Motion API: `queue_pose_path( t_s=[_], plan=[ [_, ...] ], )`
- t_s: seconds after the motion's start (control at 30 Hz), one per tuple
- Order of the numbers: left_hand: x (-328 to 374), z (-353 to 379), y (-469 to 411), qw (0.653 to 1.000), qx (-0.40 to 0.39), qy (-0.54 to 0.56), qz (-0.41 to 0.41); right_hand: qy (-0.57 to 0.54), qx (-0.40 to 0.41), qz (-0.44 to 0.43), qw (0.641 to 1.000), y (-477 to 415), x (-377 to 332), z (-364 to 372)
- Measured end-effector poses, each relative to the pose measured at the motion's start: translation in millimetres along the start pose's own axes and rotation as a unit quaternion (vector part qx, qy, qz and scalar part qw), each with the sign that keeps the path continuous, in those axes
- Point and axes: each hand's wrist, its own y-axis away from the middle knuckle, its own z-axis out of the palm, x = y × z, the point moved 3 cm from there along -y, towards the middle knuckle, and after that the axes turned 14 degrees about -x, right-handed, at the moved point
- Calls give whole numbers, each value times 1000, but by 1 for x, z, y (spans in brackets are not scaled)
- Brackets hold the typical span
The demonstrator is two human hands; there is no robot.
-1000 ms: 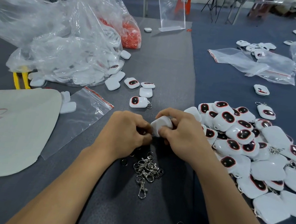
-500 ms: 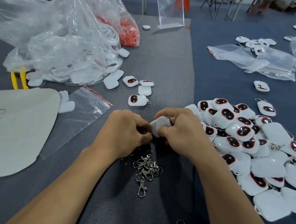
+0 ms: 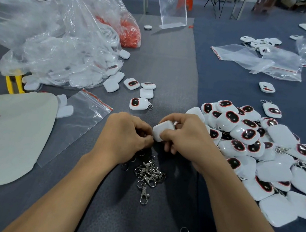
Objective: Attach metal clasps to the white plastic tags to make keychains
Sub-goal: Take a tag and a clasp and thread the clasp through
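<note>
The white tag (image 3: 163,129), light, stiff and probably slick, is pinched by its edges in the right hand (image 3: 186,137), the left hand (image 3: 126,133) curled at its corner, its hold hidden, loose clasps (image 3: 149,173) just beneath both hands.

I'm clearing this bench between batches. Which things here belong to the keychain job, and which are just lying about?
Job: white tag gripped by the right hand, left hand curled at its edge; heap of metal clasps; pile of tags at right; bag of tags at left.
Lying about: acrylic stand; yellow-handled tool; scribbled sheet; flat zip bag.
</note>
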Motion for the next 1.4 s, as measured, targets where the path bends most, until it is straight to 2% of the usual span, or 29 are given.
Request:
queue_pose_path(
  t_s=[0.13, 0.23, 0.33, 0.5, 0.77, 0.93, 1.07, 1.13, 1.23, 1.4],
  plan=[
    [0, -5, 3, 999, 33, 4, 12, -78, 2, -6, 997, -3, 2, 2],
    [-1, -7, 4, 997, 45, 52, 19, -113, 0, -12, 994, -3, 1, 3],
    [-4, -11, 1, 991, 31, 130, 22, -179, -5, -20, 984, -2, -2, 0],
    [-5, -14, 1, 985, 23, 168, 18, -257, -28, -23, 966, 2, -7, -3],
    [2, -13, 5, 990, 50, 118, 50, -266, -32, -12, 963, 3, -8, -3],
    [2, -11, 6, 998, 22, 36, 38, -238, 0, -38, 971, 3, -8, 3],
    [0, -16, 8, 998, 38, 44, 24, -237, 25, -71, 968, 1, -13, 11],
    [-1, -17, 7, 993, 58, 100, 23, -282, 15, -70, 957, 1, -14, 11],
    [-2, -13, 3, 967, 56, 248, 19, -360, -19, -37, 932, 2, -14, 11],
    [-2, -9, 1, 937, 26, 348, 26, -420, -30, -16, 907, 0, -12, 10]
  ],
)
